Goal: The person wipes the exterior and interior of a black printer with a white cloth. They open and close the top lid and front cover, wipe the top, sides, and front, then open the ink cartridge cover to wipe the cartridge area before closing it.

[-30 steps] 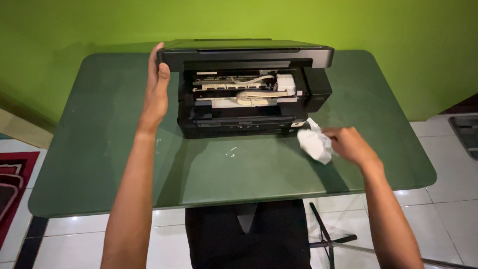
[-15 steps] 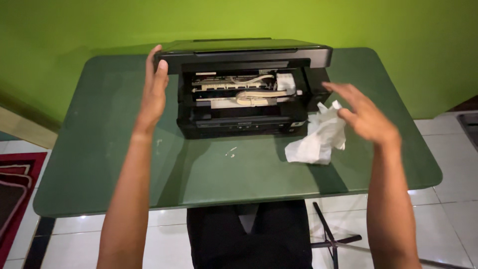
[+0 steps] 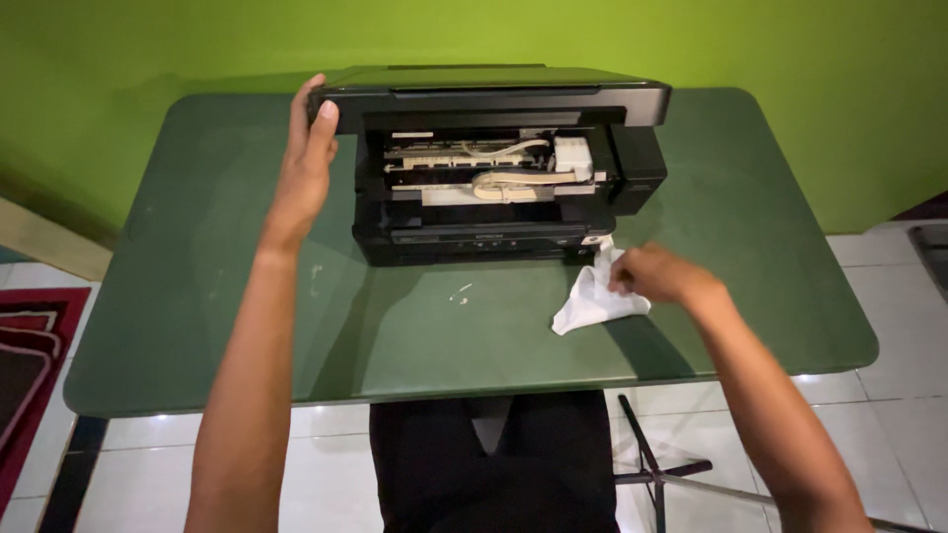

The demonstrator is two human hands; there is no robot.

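A black printer [image 3: 494,242] sits at the back middle of a green table [image 3: 197,296]. Its scanner lid [image 3: 494,89] is raised, showing white cables and a white cartridge block inside. My left hand [image 3: 304,158] grips the lid's left front corner and holds it up. My right hand [image 3: 652,274] is closed on a crumpled white tissue [image 3: 588,306], which rests on the table just in front of the printer's right front corner.
A green wall stands behind the table. The floor is white tile, with a red patterned rug [image 3: 25,355] at the left. A black metal stand leg [image 3: 652,469] shows under the table's front edge. Small white flecks [image 3: 460,291] lie on the tabletop.
My right hand had let go of the tissue and lifted open beside the printer; now it has come back down and closed on the tissue. The left hand keeps holding the lid.
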